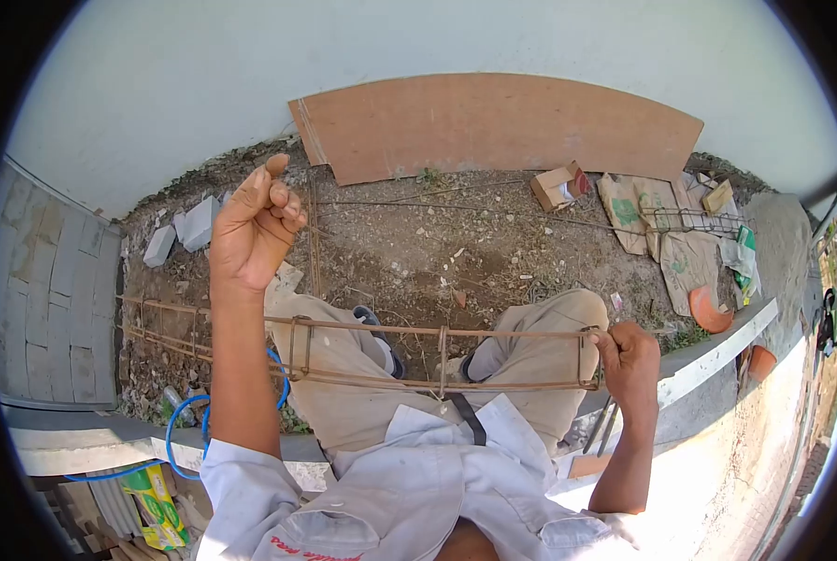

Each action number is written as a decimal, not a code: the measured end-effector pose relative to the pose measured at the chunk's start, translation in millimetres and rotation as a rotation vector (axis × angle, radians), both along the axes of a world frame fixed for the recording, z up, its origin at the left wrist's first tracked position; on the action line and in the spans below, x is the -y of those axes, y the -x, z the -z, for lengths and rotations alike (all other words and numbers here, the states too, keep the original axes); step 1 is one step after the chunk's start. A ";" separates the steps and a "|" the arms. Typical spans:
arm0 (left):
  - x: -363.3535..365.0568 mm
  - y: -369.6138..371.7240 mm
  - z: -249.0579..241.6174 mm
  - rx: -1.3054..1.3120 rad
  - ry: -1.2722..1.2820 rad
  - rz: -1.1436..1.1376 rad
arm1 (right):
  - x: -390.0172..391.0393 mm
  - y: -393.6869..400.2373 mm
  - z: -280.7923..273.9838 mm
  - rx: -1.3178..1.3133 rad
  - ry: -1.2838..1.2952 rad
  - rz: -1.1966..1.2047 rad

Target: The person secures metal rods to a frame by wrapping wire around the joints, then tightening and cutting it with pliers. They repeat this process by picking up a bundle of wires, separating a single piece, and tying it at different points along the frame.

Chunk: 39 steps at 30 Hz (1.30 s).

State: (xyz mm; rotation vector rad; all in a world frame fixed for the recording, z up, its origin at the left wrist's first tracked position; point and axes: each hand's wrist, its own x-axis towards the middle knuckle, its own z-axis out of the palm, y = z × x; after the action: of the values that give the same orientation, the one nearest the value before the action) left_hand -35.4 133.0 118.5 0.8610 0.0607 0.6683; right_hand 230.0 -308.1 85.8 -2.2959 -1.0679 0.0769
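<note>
A long, rusty rebar cage point(512, 334) with square stirrups lies across my thighs. My left hand point(261, 220) is raised above the cage's left part, palm turned up and fingers curled in a pinch; I cannot tell what, if anything, is between the fingertips. At the right end, my right hand point(631, 363) is closed, thumb and forefinger at the end stirrup point(587, 357) and the bars. One more stirrup point(443, 360) stands upright mid-span between my knees, another point(300, 346) by my left thigh. My left forearm hides part of the bars.
A plywood sheet point(502, 126) leans against the white wall. Bare soil holds pale blocks point(196, 224), a small carton point(560, 187), paper sacks point(685, 266) and a second wire cage point(694, 221). A blue hose point(173, 439) loops at left. Dark rods point(605, 425) show below my right hand.
</note>
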 end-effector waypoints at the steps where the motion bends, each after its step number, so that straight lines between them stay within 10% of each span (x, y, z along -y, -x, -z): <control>1: -0.5 4.4 -6.1 -0.141 -0.079 0.017 | 3.4 -6.2 -0.7 -0.010 -0.019 0.067; 4: 3.8 6.5 -13.4 -0.508 -0.392 -0.265 | 19.3 -17.7 -7.3 -0.428 -0.199 0.119; 9: -2.9 -8.3 12.4 -0.370 -0.309 -0.716 | 21.8 -1.8 2.0 -0.834 -0.285 -0.135; 13: -7.8 -14.0 21.1 -0.081 0.022 -0.479 | 18.9 2.0 5.2 -0.390 0.097 -0.066; 18: -6.7 -18.9 18.5 -0.026 0.082 -0.145 | 30.6 -6.1 -3.8 -0.589 -0.133 0.159; 25: -3.0 -37.5 15.9 -0.289 -0.258 -0.249 | 82.2 -27.0 -8.6 -0.989 -0.565 -0.200; 29: 4.0 -57.9 21.2 -0.291 -0.215 -0.304 | 76.7 -17.1 -24.6 -0.534 -0.353 0.224; 39: 84.0 -148.7 31.8 -0.247 -0.082 -0.079 | 108.1 -29.8 -45.1 -0.810 -1.437 0.079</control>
State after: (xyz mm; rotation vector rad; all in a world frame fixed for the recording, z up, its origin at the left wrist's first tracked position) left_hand 113.3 49.1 86.7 1.0210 0.2928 0.6389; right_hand 259.8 -416.2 130.8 -0.8243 -0.3164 0.1315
